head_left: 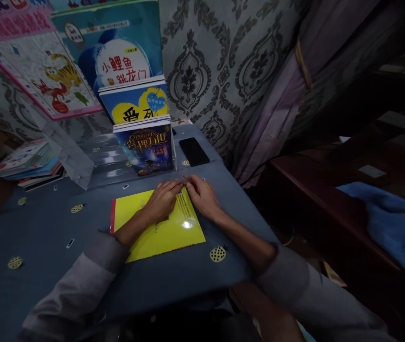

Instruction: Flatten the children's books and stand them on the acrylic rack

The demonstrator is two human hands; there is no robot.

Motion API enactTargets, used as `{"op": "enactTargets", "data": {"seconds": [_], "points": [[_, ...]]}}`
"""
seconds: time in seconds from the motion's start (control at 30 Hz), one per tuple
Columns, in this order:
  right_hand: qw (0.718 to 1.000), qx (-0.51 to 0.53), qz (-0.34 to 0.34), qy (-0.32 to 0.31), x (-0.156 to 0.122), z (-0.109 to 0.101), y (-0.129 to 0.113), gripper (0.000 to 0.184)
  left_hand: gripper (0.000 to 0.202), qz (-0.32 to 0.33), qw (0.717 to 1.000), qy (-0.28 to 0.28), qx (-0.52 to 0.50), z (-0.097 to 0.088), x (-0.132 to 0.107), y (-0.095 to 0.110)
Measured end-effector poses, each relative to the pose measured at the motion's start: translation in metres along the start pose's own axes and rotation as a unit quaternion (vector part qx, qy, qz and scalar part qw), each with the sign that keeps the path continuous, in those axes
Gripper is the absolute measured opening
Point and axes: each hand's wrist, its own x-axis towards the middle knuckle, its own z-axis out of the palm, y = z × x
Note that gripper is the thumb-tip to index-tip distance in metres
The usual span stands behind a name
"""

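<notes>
A yellow book (184,232) with a red strip along its left edge lies flat on the table, glossy side up. My left hand (163,202) rests on its upper part, fingers stretched toward the far right corner. At that same corner, my right hand (202,195) has its fingers bent and its thumb close to them, closed on the book's edge. The fingertips of both hands nearly meet there. What lies under my left palm is hidden.
A clear stand (81,166) holds several upright books, with a dark blue book (148,149) in front. A black phone (194,151) lies behind my hands. More books (31,159) are stacked at left. A blue cloth (390,221) hangs off dark red furniture at right.
</notes>
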Motion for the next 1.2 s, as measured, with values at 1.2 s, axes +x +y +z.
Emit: {"op": "enactTargets", "data": {"seconds": [1.2], "points": [[0.998,0.007,-0.015,-0.056,-0.056,-0.023,-0.014,0.041,0.054,-0.040,0.998,-0.040,0.015,-0.001,-0.002,0.000]]}}
